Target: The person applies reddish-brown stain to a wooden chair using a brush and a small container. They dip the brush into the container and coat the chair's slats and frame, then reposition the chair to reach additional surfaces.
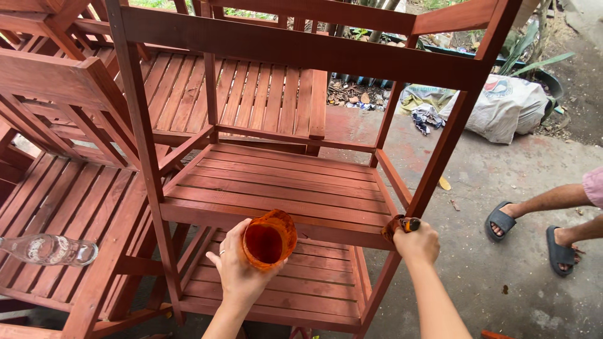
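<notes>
My left hand (239, 270) holds a stained orange cup (269, 239) with red-brown liquid inside, in front of the middle shelf of a reddish wooden slatted rack (276, 182). My right hand (418, 242) grips a paintbrush (402, 225) with an orange handle. The brush presses against the rack's front right post, at the corner of the middle shelf. A lower slatted shelf (301, 285) lies beneath both hands.
More red-stained slatted racks (69, 188) stand at the left and behind. A clear plastic bottle (47, 249) lies on the left rack. Another person's legs in dark sandals (531, 229) stand at the right on concrete. A white sack (502, 107) and debris lie behind.
</notes>
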The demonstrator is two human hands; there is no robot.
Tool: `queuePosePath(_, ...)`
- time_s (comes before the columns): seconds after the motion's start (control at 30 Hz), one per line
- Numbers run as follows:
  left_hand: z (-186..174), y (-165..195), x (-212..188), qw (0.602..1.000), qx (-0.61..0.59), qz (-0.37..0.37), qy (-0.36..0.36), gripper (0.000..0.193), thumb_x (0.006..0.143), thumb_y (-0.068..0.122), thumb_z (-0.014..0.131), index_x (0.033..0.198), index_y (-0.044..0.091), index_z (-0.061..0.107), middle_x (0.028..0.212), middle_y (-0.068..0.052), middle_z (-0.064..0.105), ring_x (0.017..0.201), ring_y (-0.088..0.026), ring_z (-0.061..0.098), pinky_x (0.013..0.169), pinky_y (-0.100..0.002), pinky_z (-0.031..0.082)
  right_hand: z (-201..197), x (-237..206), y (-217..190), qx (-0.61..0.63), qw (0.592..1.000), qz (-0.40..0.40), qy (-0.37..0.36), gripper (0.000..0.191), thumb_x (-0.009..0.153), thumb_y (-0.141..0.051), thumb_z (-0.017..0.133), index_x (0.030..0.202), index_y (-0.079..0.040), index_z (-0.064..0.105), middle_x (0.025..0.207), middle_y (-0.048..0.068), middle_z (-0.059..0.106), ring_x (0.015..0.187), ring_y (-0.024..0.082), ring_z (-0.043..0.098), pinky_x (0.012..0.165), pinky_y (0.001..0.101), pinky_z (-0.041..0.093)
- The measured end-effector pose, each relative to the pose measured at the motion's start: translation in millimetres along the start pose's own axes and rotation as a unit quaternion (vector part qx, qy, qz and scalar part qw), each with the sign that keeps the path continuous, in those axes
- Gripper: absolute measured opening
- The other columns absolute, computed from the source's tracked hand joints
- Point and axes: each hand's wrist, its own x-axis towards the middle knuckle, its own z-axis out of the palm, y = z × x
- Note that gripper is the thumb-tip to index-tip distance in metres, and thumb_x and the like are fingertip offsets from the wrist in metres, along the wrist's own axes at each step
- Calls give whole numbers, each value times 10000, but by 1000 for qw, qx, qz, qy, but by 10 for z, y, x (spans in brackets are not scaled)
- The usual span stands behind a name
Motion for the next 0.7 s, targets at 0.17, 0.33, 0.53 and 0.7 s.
queuePosePath(0.17,184,167,-114,1000,5,-7,-18,1065,482,357,999,1383,196,455,1354,8,564,1301,-311,510,1022,-885,106,-15,-378,272,75,993,-69,57,288,870,-365,750,1125,-250,817,976,157,777,905,371,750,835,450,603)
queuePosePath(0.33,384,278,-209,999,-4,2,-42,1072,491,315,1007,1395,222,439,1395,18,545,1334,-316,480,1030,-886,85,-397,-566,690,203,977,-30,53,360,809,-213,830,1158,-133,795,965,143,801,873,252,776,803,377,602)
queuePosePath(0.53,573,446,-230,995,4,29,-94,1169,464,317,1019,1454,234,404,1457,1,510,1358,-292,442,1040,-883,57,-1137,-692,545,501,850,-153,-62,384,828,-11,757,1206,35,704,1053,142,782,920,165,758,801,253,604)
queuePosePath(0.7,649,601,-249,993,14,76,-87,1077,493,351,1011,1386,224,422,1414,0,518,1369,-269,449,1033,-893,49,-1523,-1023,102,452,835,-274,-149,377,771,-4,793,1145,37,769,826,142,818,628,163,735,529,252,598)
